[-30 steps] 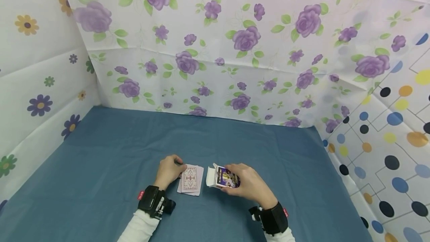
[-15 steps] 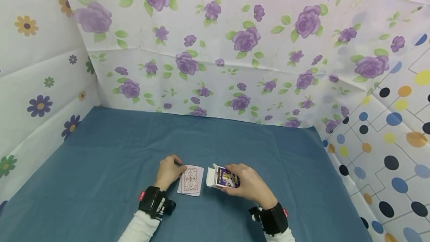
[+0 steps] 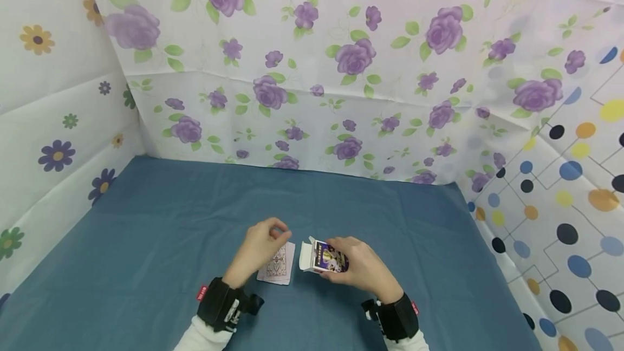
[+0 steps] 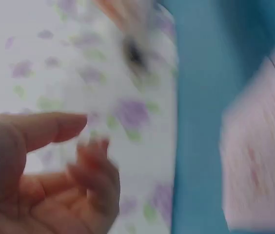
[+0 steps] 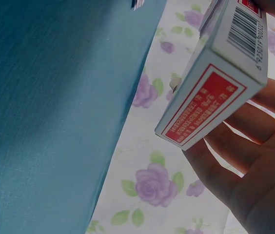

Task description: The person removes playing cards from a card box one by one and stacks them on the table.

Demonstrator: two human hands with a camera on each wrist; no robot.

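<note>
A small stack of playing cards (image 3: 279,270) lies on the blue cloth, patterned red-and-white backs up, its edges slightly fanned. Above its far end hovers my left hand (image 3: 263,244), fingers loosely bent. The left wrist view shows that hand's thumb and fingers (image 4: 96,170) apart with nothing between them, and the cards blurred at the right. My right hand (image 3: 362,265) grips a playing card box (image 3: 329,258) just right of the stack. Its white end flap (image 3: 305,256) stands open toward the cards. A barcode and red label show on the box (image 5: 210,97) in the right wrist view.
Blue cloth (image 3: 195,205) covers the table. White sheets with purple roses (image 3: 356,58) hang behind, with daisies on the left sheet (image 3: 58,102) and coloured dots on the right one (image 3: 570,199). Black camera straps (image 3: 221,303) sit on both wrists.
My left hand has moved from the stack's left edge up and right, and now hovers over its far end, covering part of it. The right hand and the box have stayed still.
</note>
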